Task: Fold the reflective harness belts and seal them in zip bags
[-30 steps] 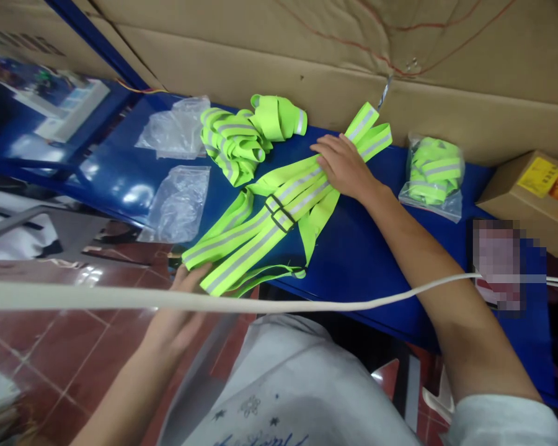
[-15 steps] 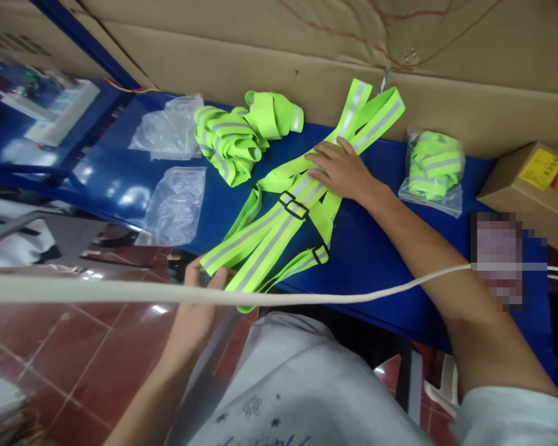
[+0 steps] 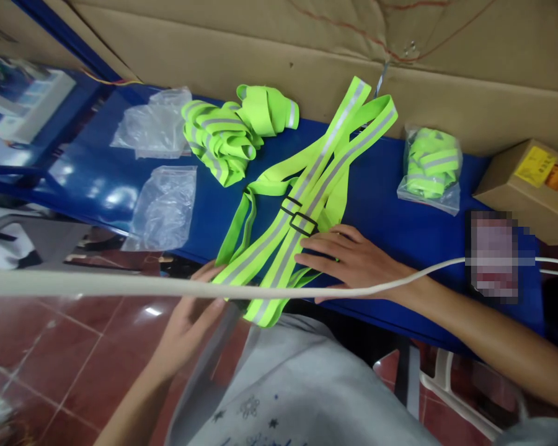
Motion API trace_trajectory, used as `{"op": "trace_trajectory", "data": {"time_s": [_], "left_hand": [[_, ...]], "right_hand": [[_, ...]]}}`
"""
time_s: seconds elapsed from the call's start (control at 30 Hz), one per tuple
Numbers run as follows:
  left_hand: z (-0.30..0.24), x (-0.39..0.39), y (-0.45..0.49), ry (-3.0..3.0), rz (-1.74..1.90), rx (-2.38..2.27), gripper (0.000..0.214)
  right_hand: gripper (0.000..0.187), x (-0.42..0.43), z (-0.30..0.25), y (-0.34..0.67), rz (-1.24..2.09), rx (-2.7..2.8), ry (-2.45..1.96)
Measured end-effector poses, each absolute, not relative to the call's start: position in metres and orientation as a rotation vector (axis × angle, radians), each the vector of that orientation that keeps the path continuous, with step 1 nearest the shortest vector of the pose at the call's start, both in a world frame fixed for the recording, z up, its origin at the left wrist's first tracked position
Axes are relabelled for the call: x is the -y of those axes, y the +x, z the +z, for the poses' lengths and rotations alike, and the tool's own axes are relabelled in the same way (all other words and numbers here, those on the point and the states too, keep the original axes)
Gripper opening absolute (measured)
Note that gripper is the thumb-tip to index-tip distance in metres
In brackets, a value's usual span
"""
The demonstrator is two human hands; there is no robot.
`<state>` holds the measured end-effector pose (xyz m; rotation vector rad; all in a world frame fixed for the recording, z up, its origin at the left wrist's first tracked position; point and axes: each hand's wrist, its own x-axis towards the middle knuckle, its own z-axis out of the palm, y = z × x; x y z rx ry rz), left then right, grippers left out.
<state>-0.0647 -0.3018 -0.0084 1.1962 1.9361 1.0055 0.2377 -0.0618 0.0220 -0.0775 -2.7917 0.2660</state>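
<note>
A neon-yellow reflective strap vest (image 3: 328, 145) with grey stripes lies stretched across the blue table, its lower loops hanging over the near edge. Two black buckles (image 3: 303, 224) sit side by side on its middle straps. My left hand (image 3: 190, 310) grips the strap at the near left end, thumb and fingers around it; a white cable (image 3: 134, 288) partly hides it. My right hand (image 3: 353, 260) rests with fingers stretched out over the straps just below the buckles. Behind lies a bunched pile of similar reflective straps (image 3: 221, 136).
Two clear plastic bags (image 3: 162, 207) lie at the left of the blue table (image 3: 376, 186). To the right are a bagged reflective vest (image 3: 432, 164), an open cardboard box (image 3: 506, 179) and a blurred-out object (image 3: 493, 257). A cardboard wall (image 3: 242, 49) stands behind.
My right hand has slid from the upper straps down toward me, below the buckles. My left hand stays at the near end, where one loop now hangs lower.
</note>
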Motion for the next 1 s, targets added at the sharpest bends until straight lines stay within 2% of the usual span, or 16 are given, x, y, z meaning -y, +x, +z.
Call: {"op": "trace_trajectory", "data": {"time_s": [0.17,0.33,0.43,0.63,0.7,0.8,0.9,1.0], "left_hand": [[-0.019,0.300,-0.054,1.191,1.089,-1.913,0.050],[-0.029,0.298,-0.031,1.220,1.158,-1.858,0.046],[-0.035,0.296,-0.022,1.361,1.098,-1.903,0.052],[-0.027,0.292,-0.029,1.755,0.947,-1.925,0.069],[-0.021,0.288,-0.030,1.848,0.939,-1.877,0.065],[-0.018,0.282,-0.025,1.899,0.948,-1.867,0.056],[-0.020,0.279,-0.018,1.881,0.971,-1.857,0.049],[-0.022,0.276,-0.011,1.890,1.009,-1.829,0.046]], "right_hand": [[0.056,0.050,0.018,0.236,0.080,2.913,-0.179],[0.054,0.028,0.029,0.213,0.053,2.906,-0.329],[0.053,0.027,0.034,0.211,0.032,2.898,-0.334],[0.066,0.057,0.038,0.251,0.085,2.868,-0.477],[0.060,0.071,0.037,0.265,0.114,2.805,-0.570],[0.042,0.089,0.035,0.273,0.235,2.765,-0.628],[0.030,0.099,0.032,0.267,0.423,2.753,-0.691],[0.026,0.103,0.031,0.259,0.709,2.617,-0.753]]}}
